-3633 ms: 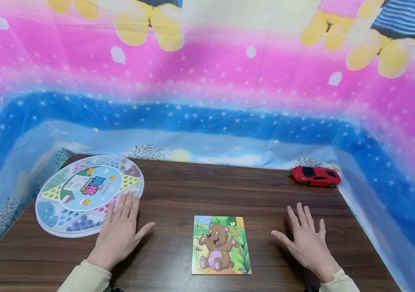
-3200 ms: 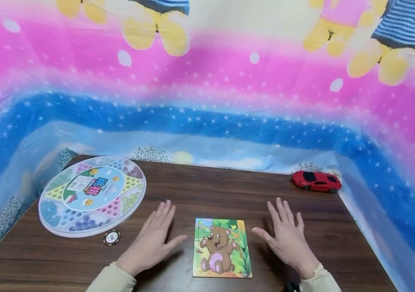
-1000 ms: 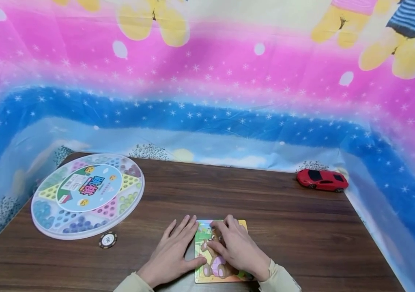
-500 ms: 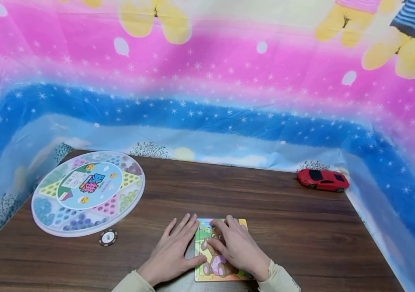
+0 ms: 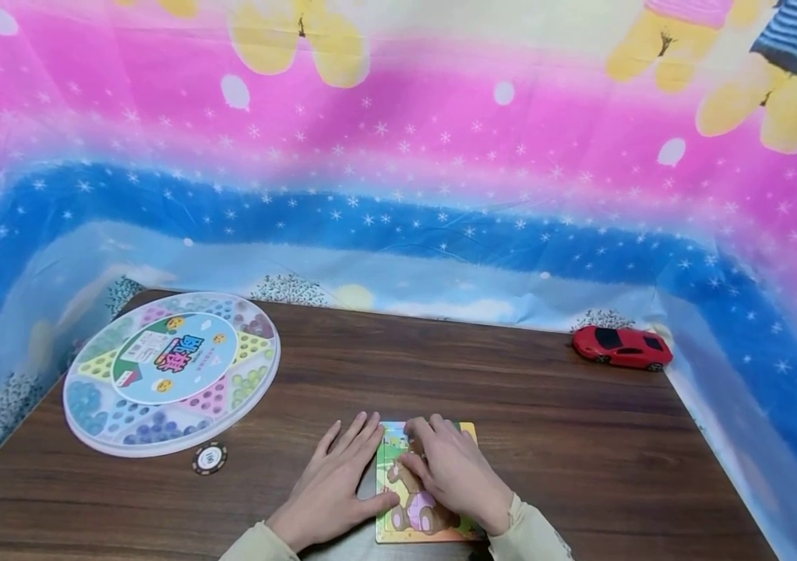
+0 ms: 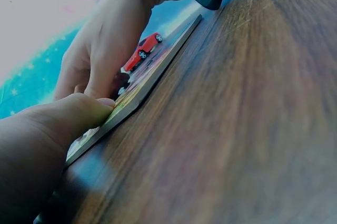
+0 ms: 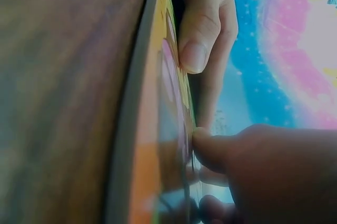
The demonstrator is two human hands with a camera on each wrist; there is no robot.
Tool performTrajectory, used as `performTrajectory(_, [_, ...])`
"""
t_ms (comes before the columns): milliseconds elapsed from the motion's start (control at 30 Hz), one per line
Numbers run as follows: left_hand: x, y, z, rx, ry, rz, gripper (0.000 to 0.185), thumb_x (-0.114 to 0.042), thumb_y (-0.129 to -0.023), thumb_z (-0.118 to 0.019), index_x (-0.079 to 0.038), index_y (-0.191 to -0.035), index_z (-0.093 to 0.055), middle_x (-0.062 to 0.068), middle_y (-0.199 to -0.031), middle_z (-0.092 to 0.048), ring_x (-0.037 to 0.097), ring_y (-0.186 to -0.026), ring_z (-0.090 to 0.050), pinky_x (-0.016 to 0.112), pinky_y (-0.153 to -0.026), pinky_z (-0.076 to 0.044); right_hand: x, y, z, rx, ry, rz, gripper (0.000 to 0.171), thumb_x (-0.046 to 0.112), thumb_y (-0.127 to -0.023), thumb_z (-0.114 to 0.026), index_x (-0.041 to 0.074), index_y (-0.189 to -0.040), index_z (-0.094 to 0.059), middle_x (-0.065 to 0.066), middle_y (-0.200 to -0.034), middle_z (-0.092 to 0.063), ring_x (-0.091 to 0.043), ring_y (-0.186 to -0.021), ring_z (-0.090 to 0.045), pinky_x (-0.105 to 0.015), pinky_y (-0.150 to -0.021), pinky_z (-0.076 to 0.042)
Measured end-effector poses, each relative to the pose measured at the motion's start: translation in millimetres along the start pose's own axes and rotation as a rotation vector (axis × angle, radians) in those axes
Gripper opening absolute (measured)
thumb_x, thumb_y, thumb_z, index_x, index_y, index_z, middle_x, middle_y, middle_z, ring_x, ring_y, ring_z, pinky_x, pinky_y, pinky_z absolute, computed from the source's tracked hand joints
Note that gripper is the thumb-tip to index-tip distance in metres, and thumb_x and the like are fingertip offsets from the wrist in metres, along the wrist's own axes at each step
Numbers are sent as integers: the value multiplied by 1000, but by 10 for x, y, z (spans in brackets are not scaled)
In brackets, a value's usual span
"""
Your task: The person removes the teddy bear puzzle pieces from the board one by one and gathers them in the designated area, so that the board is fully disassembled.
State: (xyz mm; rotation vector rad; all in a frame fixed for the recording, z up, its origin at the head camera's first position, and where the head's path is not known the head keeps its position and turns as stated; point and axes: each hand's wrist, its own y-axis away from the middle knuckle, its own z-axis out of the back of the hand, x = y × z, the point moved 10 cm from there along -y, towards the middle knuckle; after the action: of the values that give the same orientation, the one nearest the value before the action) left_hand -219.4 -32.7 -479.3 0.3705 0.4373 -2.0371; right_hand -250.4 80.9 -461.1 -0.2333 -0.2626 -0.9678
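Observation:
A square bear jigsaw puzzle [image 5: 398, 534] lies flat on the wooden table, below the middle of the head view. My left hand [image 5: 338, 483] rests at its left side, fingers straight and spread, the thumb over the lower left of the picture. In the left wrist view that thumb [image 6: 79, 116] touches the puzzle's edge. My right hand [image 5: 457, 471] is over the upper right part, fingers and thumb curled down as they pinch at a puzzle piece by the bear's head, mostly hidden. The right wrist view shows the right thumb [image 7: 210, 145] against the picture surface.
A round Chinese checkers set [image 5: 174, 374] with marbles lies at the left of the table. In front of it is a poker chip [image 5: 209, 458]. A red toy car [image 5: 622, 347] stands at the far right corner. A patterned cloth [image 5: 398, 140] hangs behind the table.
Both hands moved in from the sides to the puzzle; the left hand's departure uncovered the poker chip. Over the last second the right fingers shifted slightly, and less of the bear's face shows.

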Motion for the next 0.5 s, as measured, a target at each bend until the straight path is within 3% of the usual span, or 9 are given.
performTrajectory(500, [0,7,10,-24,-1,-7,91,-68,-88,-53,-5,-151,-35,9,-159,-25,24,-147,-16,52,-116,-8,-21,-53,3,-27,22,-5,31,38,-95,-62,15,-115,-62,9,-79,-48,-3,-61,-42,-21,-52,-41])
